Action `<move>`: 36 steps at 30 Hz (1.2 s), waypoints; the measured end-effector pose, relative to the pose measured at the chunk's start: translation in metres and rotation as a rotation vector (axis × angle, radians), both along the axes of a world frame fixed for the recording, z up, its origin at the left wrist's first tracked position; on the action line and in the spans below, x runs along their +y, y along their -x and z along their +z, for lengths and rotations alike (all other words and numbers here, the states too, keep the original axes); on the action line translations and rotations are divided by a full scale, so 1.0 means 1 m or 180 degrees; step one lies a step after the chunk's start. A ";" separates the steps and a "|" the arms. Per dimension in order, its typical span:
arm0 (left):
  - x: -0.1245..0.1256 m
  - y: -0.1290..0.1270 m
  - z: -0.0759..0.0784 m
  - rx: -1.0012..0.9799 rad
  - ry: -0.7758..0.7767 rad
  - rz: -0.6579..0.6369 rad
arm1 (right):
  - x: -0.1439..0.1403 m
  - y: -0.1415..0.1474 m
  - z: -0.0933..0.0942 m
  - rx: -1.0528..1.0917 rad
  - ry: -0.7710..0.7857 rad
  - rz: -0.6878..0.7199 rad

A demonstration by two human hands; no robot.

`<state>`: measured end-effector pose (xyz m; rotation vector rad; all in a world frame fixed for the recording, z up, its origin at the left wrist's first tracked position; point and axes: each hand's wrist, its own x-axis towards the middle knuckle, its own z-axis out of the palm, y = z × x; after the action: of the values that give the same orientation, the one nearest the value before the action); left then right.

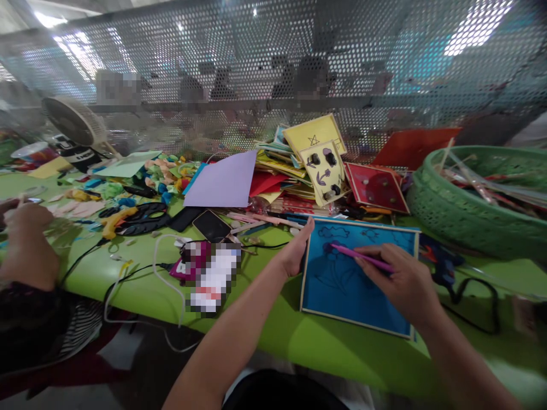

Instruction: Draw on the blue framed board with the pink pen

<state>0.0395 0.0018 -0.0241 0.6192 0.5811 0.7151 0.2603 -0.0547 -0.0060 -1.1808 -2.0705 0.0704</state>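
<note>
A blue picture board (pixel 354 307) with a pale stick border lies on the green table in front of me. Dark lines on it form a flower with leaves, a cloud and a small shape near the top. My left hand (pixel 298 250) grips the board's upper left edge, thumb along the border and the other fingers mostly hidden. Pinched in my right hand (pixel 399 276) is a pink-purple pen (pixel 365 257), its tip at the drawn flower's head. The right palm is over the board's right side.
Right of the board lie a dark blue glue gun (pixel 440 259) and a green basket (pixel 461 213) of sticks. Behind are stacked coloured cards and a lilac sheet (pixel 224 179). Left are a phone (pixel 216 279), cables, yellow-handled scissors (pixel 119 221), a fan (pixel 74 122) and another person's hand (pixel 28 222).
</note>
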 end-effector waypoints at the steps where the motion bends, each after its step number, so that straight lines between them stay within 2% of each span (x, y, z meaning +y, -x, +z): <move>1: 0.000 0.000 0.000 -0.0002 -0.0022 -0.0001 | 0.000 0.000 0.000 -0.0011 0.0005 0.0010; 8: 0.002 -0.002 -0.003 -0.0105 -0.0033 -0.0053 | 0.000 0.005 -0.001 -0.0048 0.0067 0.0116; 19: -0.003 -0.002 0.001 -0.0014 0.0080 0.0182 | -0.001 0.005 0.004 -0.0088 0.0107 0.0214; 27: 0.001 -0.001 -0.004 -0.0067 0.0063 0.0200 | -0.003 0.001 0.007 0.0023 0.0125 0.0204; 31: 0.003 0.003 -0.006 -0.0019 0.0134 0.0171 | -0.004 -0.002 0.007 0.0405 0.0247 0.0139; 36: 0.006 0.007 -0.005 0.0107 0.0177 0.0155 | -0.003 -0.013 0.000 0.1336 0.0525 -0.0358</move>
<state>0.0324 0.0079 -0.0293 0.5678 0.6469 0.7331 0.2737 -0.0575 -0.0064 -1.2556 -1.6518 0.4072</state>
